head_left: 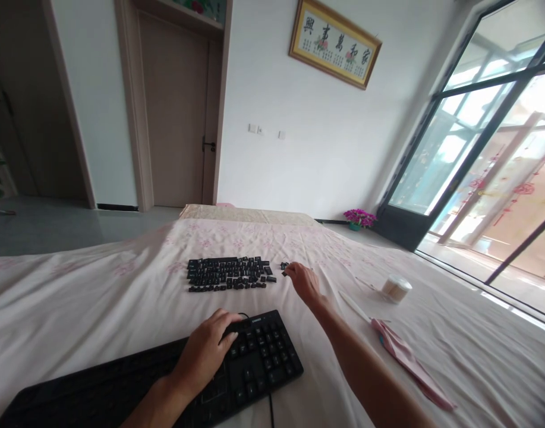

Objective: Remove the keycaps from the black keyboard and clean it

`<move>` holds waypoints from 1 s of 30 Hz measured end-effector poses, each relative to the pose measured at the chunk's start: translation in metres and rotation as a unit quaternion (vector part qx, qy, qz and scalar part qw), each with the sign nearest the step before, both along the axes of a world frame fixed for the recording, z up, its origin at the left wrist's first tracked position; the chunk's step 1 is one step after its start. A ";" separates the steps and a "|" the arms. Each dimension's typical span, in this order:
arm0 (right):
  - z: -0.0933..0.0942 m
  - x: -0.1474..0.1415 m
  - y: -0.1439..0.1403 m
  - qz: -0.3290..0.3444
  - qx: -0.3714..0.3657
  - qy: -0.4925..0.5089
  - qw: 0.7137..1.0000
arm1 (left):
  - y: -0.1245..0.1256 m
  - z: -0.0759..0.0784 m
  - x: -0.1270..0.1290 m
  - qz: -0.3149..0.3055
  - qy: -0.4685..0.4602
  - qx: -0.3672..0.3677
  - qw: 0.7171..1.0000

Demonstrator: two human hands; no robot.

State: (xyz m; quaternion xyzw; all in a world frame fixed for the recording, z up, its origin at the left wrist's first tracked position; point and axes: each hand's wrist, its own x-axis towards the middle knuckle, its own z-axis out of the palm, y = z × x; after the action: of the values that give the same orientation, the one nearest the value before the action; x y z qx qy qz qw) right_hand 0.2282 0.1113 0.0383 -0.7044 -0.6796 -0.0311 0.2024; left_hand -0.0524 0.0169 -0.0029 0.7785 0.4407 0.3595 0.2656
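Observation:
A black keyboard (265,356) lies at a slant on the bedsheet; its number pad and navigation keys are in place, while the large left part looks bare of keycaps. My left hand (207,342) grips the keyboard's rear edge, with the thumb on top and the fingers along the edge. Beyond it, loose black keycaps (227,273) are laid out in rows. To the right of those rows, my right hand (304,280) is closed in a pinch on a small dark keycap (284,274). A few more keycaps (284,265) lie right by its fingertips.
On the right of the sheet (142,291) are a clear round tub of cotton swabs (396,289), a pink cloth (410,362) and a thin white stick (355,306). A cable (271,410) runs from under the keyboard toward me. Purple flowers (360,217) stand by the glass door.

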 end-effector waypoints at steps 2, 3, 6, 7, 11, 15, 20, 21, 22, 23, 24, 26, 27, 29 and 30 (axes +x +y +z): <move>-0.001 0.017 0.018 -0.021 -0.016 -0.019 0.999 | -0.001 0.001 0.001 -0.009 0.019 0.000 1.000; -0.003 0.022 0.025 -0.028 -0.023 -0.029 0.999 | -0.001 0.001 0.001 -0.010 0.024 0.000 1.000; -0.008 0.031 0.041 -0.034 -0.041 -0.057 0.997 | -0.001 0.000 0.001 -0.009 0.032 0.000 0.999; -0.009 0.032 0.046 -0.033 -0.047 -0.064 0.996 | -0.001 0.000 0.001 -0.010 0.035 0.000 0.999; -0.016 0.035 0.059 -0.012 -0.064 -0.081 0.995 | 0.000 0.000 0.001 -0.013 0.052 -0.003 0.999; -0.019 0.041 0.065 0.012 -0.063 -0.082 0.995 | -0.001 0.000 0.002 -0.015 0.063 -0.007 0.998; -0.021 0.045 0.067 0.020 -0.051 -0.070 0.996 | -0.001 0.001 0.002 -0.017 0.063 -0.011 0.998; -0.021 0.045 0.067 0.019 -0.048 -0.066 0.996 | -0.001 0.001 0.002 -0.017 0.062 -0.011 0.998; -0.021 0.045 0.066 0.018 -0.046 -0.062 0.997 | -0.001 0.001 0.002 -0.017 0.061 -0.010 0.998; -0.021 0.045 0.066 0.016 -0.044 -0.058 0.997 | -0.001 0.001 0.002 -0.016 0.059 -0.010 0.998; -0.021 0.044 0.066 0.013 -0.043 -0.053 0.998 | -0.001 0.000 0.002 -0.016 0.057 -0.010 0.998; -0.021 0.044 0.064 0.010 -0.039 -0.043 0.998 | 0.000 0.000 0.002 -0.016 0.054 -0.010 0.998; -0.020 0.043 0.064 0.008 -0.036 -0.037 0.999 | 0.000 -0.001 0.002 -0.017 0.052 -0.011 0.998; -0.018 0.043 0.061 0.005 -0.026 -0.025 0.999 | 0.000 -0.001 0.002 -0.019 0.049 -0.012 0.999; -0.017 0.043 0.060 0.002 -0.019 -0.018 1.000 | 0.000 -0.001 0.002 -0.019 0.046 -0.012 0.999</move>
State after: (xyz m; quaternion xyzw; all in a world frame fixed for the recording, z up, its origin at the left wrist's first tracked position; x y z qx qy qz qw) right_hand 0.2711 0.1710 0.0218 -0.7062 -0.6849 -0.0304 0.1770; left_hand -0.0507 0.0173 -0.0043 0.7992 0.4420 0.3131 0.2607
